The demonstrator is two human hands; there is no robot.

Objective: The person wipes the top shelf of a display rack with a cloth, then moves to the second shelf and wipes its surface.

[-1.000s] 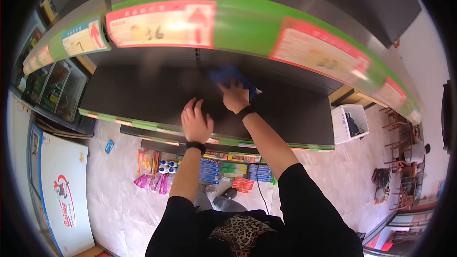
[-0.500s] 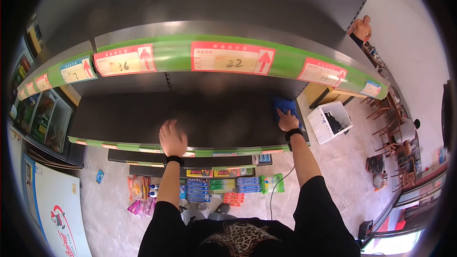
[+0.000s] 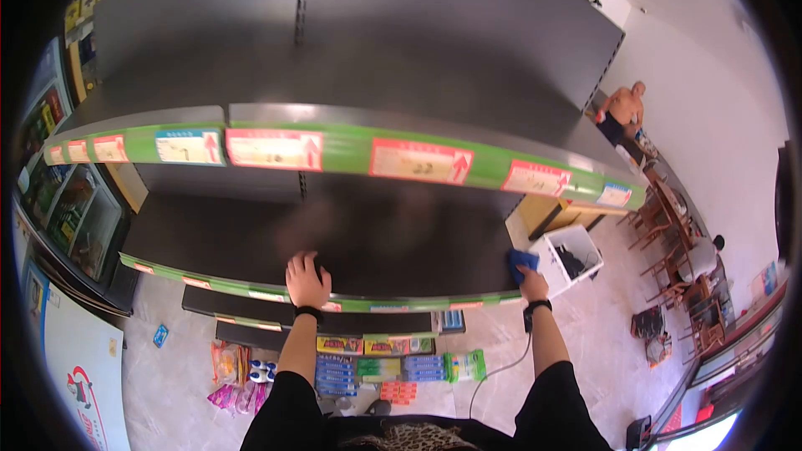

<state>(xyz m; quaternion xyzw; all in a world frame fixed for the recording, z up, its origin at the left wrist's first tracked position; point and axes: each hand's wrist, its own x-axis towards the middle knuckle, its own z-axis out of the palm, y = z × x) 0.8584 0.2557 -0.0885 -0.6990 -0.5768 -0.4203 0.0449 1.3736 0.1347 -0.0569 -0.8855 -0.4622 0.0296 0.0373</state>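
Note:
My left hand [image 3: 308, 282] rests at the front edge of the dark lower shelf [image 3: 401, 250], palm down, its fingers laid on the surface and holding nothing. At the right end of that shelf, my right hand [image 3: 534, 286] grips a crumpled blue cloth [image 3: 522, 264] by the front corner. Its fingers are partly hidden by the cloth. Above both hands runs an upper shelf whose green price strip [image 3: 347, 149] carries red and blue price labels.
A white box [image 3: 576, 242] with dark items stands right of the shelf. Packaged goods [image 3: 384, 367] lie on the floor below, beside a cable [image 3: 501, 372]. A white freezer [image 3: 79, 351] is at left. Two people [image 3: 625, 108] are at the far right near wooden chairs [image 3: 660, 276].
My right hand has drawn the blue cloth from the shelf top toward its front right corner. My left hand stays by the front edge. The camera view has shifted and tilted upward.

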